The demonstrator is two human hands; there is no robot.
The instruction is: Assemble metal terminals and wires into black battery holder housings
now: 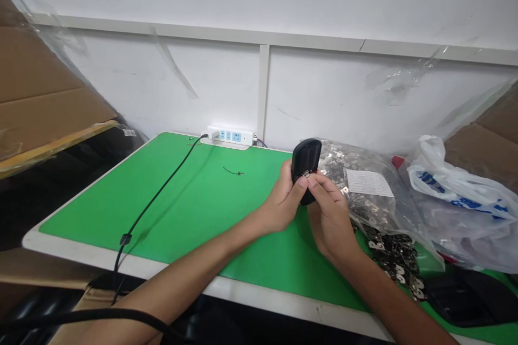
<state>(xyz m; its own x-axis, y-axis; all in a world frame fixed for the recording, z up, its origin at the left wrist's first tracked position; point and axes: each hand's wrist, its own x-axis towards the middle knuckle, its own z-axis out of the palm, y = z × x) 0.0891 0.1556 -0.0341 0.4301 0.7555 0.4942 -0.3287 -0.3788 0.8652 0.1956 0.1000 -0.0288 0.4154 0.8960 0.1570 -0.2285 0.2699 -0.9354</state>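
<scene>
A black plastic housing (pixel 306 156), rounded at the top and hollow inside, is held upright over the right part of the green tabletop. My left hand (pixel 285 197) wraps its left side, with the thumb pressed on the inner face. My right hand (pixel 328 207) pinches at the lower middle of the housing, around a small metal piece (pixel 306 174). Thin red wire seems to show beside the fingertips. Just right of my right hand lie loose metal contact plates (pixel 394 259) in a pile. The fingers partly hide the small piece.
A clear bag of metal plates (pixel 360 167) with a white label and a white plastic bag (pixel 457 199) stand at right. Another black housing (pixel 471 296) lies front right. A power strip (pixel 230 136) sits at the back; its black cable (pixel 162 188) crosses the left tabletop. A short wire (pixel 232 171) lies mid-table.
</scene>
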